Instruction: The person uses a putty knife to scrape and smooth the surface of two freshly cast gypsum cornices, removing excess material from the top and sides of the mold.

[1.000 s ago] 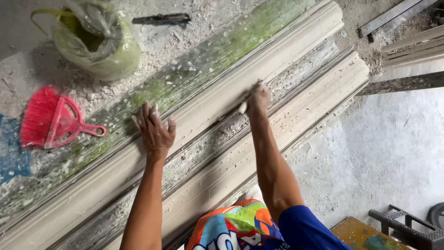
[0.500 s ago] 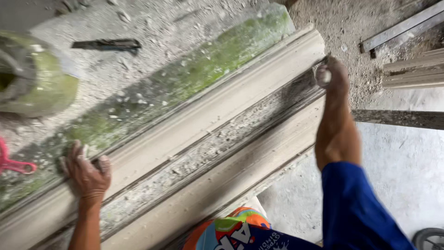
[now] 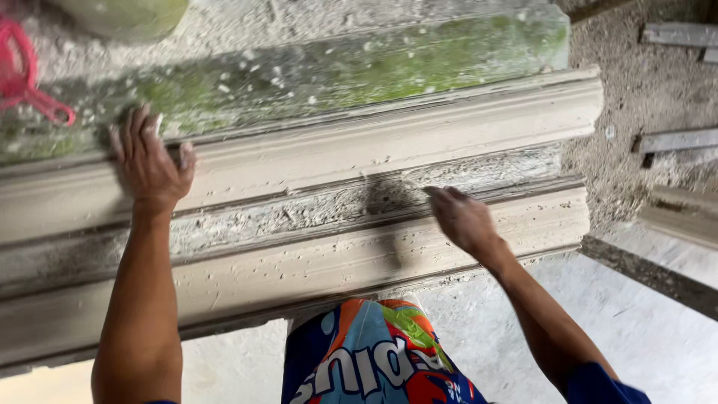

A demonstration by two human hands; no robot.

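Head view: both hands on a long plaster moulding

Head view shows me the long, pale grey cast moulding with stepped profiles (image 3: 359,150) lying across the frame on a rough, dusty surface (image 3: 419,30), its right end squared off near the gravelly floor (image 3: 598,172). My left hand (image 3: 149,164) lies flat on the moulding's upper rounded band, fingers spread and curled over its far edge, grip released. My right hand (image 3: 460,217) is over the gritty grey channel between the two bands, fingers drawn together and blurred; I cannot tell whether its grip is clenched on anything. Beyond the moulding runs a green-stained, plaster-flecked strip (image 3: 359,67) of the surface. At the top left corner a bright pink plastic brush handle (image 3: 22,75) pokes into view, with the bottom of a pale green rounded container (image 3: 127,11) beside it. Grey flat bars (image 3: 673,138) lie on the floor at the right. At the bottom edge sit colourful patterned shorts (image 3: 374,352).
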